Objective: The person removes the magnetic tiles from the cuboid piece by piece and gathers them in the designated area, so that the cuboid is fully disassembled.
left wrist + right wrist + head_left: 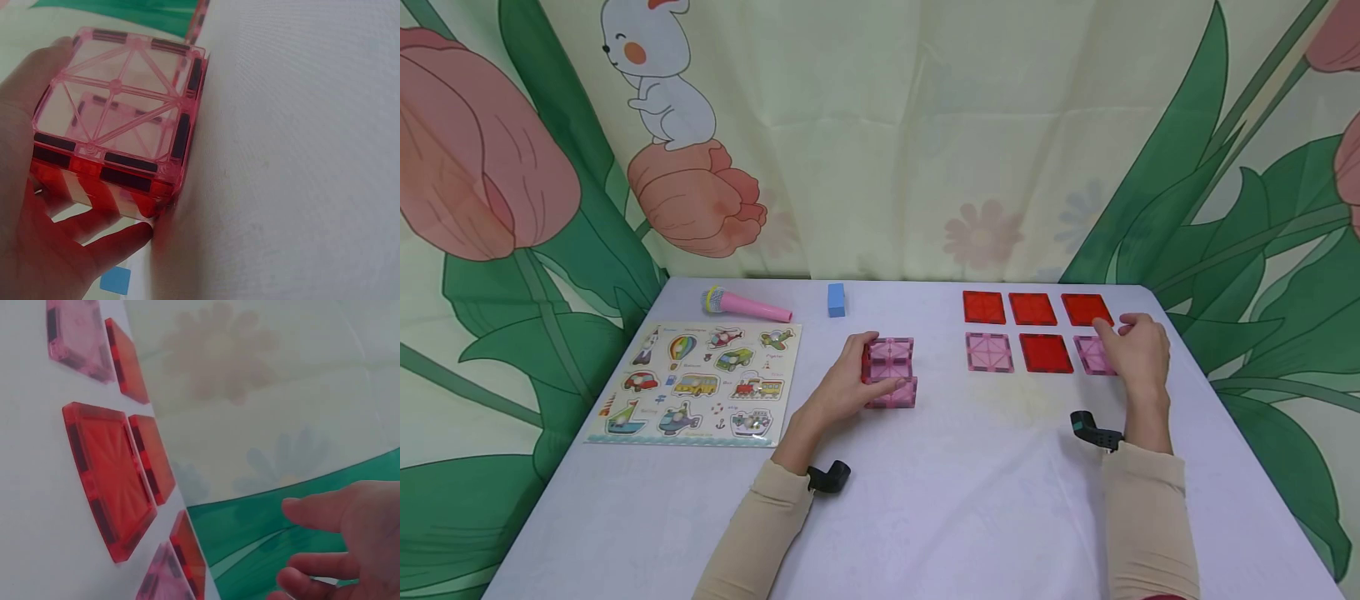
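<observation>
Near the middle of the head view, the left hand grips a hollow box of pink and red tiles between thumb and fingers; the box rests on the table. In the left wrist view its inside shows through a clear pink face. Right of centre lie four red tiles and two pink tiles in two rows. The right hand, thumb and fingers spread apart, is just beside the rightmost ones. Upper left are a microphone, a blue block and a picture board.
</observation>
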Available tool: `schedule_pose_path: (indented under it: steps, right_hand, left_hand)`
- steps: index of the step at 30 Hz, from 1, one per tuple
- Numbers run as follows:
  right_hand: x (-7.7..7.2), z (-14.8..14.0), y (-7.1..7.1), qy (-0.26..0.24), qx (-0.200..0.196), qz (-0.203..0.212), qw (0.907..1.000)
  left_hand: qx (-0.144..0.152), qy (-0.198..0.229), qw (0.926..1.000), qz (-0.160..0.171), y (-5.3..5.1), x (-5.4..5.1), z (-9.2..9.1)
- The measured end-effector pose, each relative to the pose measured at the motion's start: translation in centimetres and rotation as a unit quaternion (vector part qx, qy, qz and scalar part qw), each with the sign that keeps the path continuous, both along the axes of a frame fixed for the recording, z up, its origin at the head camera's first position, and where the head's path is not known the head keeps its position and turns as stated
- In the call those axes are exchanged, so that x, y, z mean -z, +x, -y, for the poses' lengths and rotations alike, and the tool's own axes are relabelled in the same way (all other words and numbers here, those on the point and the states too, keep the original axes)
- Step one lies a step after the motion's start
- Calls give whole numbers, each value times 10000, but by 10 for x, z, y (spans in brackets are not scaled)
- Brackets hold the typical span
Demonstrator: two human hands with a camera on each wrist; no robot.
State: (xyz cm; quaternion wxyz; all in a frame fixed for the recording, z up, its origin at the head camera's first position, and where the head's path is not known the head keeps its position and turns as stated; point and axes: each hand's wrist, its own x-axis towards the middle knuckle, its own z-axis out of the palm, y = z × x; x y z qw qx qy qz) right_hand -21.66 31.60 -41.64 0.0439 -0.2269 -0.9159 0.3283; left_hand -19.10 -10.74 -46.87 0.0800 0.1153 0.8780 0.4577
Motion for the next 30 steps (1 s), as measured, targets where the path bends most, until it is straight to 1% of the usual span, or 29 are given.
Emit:
schedule_pose_path:
  steps: [8, 15, 23, 30]
  right_hand:
    - [-11, 10, 0, -210, -104, -281, 9993]
    - [-18, 27, 1, -270, -182, -511, 9982]
    - [-23, 46, 4, -178, -387, -761, 9962]
    - [-28, 63, 5, -235, -627, -1018, 9926]
  left_hand:
    - [-8, 24, 10000, 27, 1, 0, 0]
    - [-33, -15, 10000, 61, 1, -1, 0]
    - [-18, 16, 10000, 24, 1, 0, 0]
    - [-11, 39, 10000, 24, 1, 1, 0]
